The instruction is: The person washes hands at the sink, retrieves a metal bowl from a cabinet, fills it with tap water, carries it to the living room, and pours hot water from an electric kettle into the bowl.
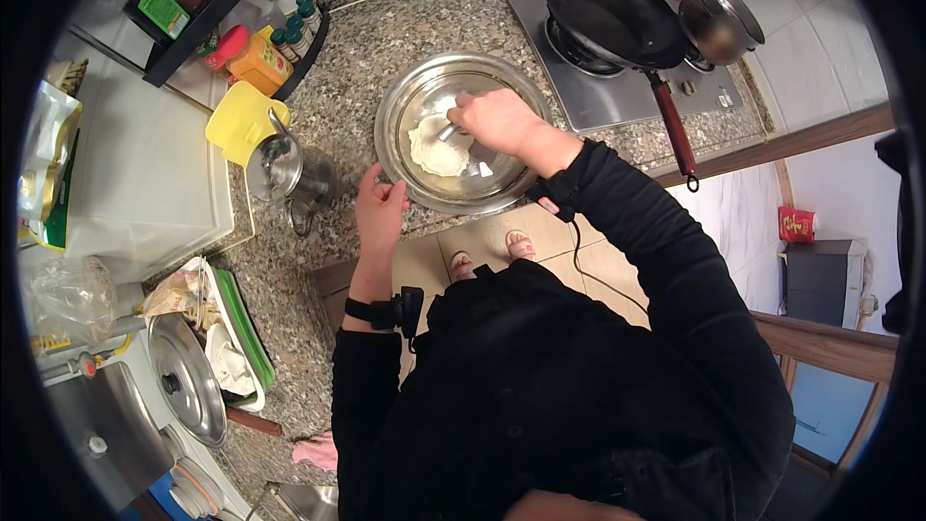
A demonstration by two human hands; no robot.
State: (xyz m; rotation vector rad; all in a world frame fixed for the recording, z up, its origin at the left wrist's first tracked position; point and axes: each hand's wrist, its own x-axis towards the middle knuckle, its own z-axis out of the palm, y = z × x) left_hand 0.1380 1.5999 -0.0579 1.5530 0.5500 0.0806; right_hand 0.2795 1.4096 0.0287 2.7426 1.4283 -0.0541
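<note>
A wide stainless steel bowl sits on the speckled granite counter, near its front edge. Inside it lies a pale, lumpy mass of dough or wet flour. Reaching in from the right, my right hand grips a metal utensil over this mass. The utensil's working end is hard to make out, so its kind is unclear. My left hand is at the bowl's lower left rim, thumb and index finger apart, seemingly touching the outside. Nothing shows in its grasp.
A steel pitcher and a yellow plastic container stand left of the bowl. A black wok rests on the gas stove, its handle reaching past the counter edge. A spice rack, dish basket and pan lid line the left.
</note>
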